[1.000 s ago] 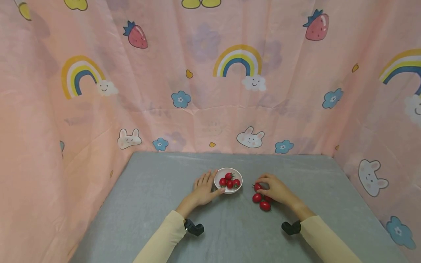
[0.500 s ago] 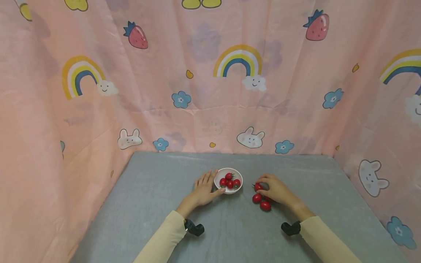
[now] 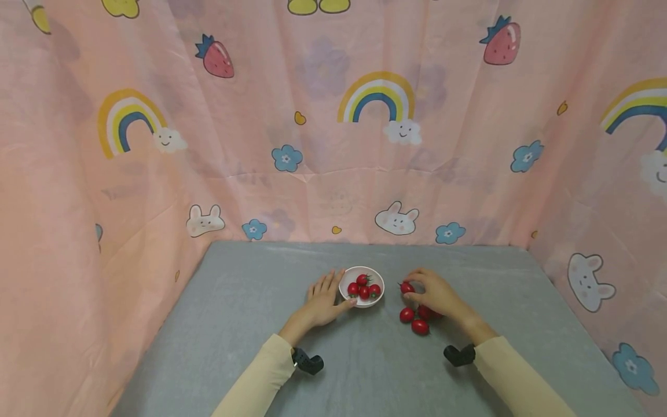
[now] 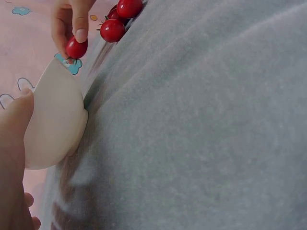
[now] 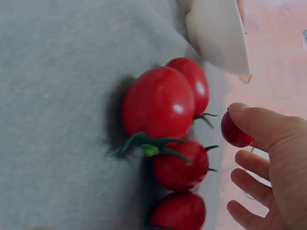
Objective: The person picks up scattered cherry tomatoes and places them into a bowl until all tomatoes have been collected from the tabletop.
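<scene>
A small white bowl (image 3: 347,282) with several red cherry tomatoes (image 3: 364,292) in it stands at the middle of the table. My left hand (image 3: 322,304) rests against its left side, fingers spread and fairly straight, thumb at the rim. To the right of the bowl, my right hand (image 3: 436,296) pinches one cherry tomato (image 5: 234,132) between thumb and fingers. The left wrist view shows that held tomato (image 4: 76,48) raised near the rim's level. Below this hand, more loose cherry tomatoes (image 3: 420,326) lie close together on the table, partly covered by it in the head view.
A grey cloth covers the table (image 3: 250,289). Pink printed curtains (image 3: 323,191) hang along its back and both sides. Each wrist carries a black camera mount (image 3: 308,363) over a pale sleeve (image 3: 260,376).
My right hand has lifted one tomato off the group and shifted slightly away from me, uncovering more of the loose tomatoes. The left hand and bowl have stayed in place.
</scene>
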Demonstrator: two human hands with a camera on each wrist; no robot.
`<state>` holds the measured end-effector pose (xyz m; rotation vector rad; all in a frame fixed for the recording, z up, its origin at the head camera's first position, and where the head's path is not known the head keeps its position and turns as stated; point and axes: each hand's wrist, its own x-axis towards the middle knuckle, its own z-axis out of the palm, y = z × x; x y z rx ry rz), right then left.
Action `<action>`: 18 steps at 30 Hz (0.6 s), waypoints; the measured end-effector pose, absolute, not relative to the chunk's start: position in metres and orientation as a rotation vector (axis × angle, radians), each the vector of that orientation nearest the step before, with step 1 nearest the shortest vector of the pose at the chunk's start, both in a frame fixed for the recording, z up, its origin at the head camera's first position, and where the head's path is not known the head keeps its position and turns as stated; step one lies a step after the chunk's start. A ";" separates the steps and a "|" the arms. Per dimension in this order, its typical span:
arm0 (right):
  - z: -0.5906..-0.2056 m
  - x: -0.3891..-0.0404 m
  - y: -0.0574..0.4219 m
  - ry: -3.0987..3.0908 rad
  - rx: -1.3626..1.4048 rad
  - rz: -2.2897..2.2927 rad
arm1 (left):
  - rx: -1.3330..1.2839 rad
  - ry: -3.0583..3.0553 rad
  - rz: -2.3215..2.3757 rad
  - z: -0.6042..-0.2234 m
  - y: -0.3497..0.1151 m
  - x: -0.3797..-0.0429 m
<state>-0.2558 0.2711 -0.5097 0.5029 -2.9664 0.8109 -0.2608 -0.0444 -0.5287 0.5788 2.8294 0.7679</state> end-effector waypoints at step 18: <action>-0.485 -0.259 0.242 -2.870 0.552 0.799 | 0.591 2.838 0.745 -0.530 -0.045 -0.262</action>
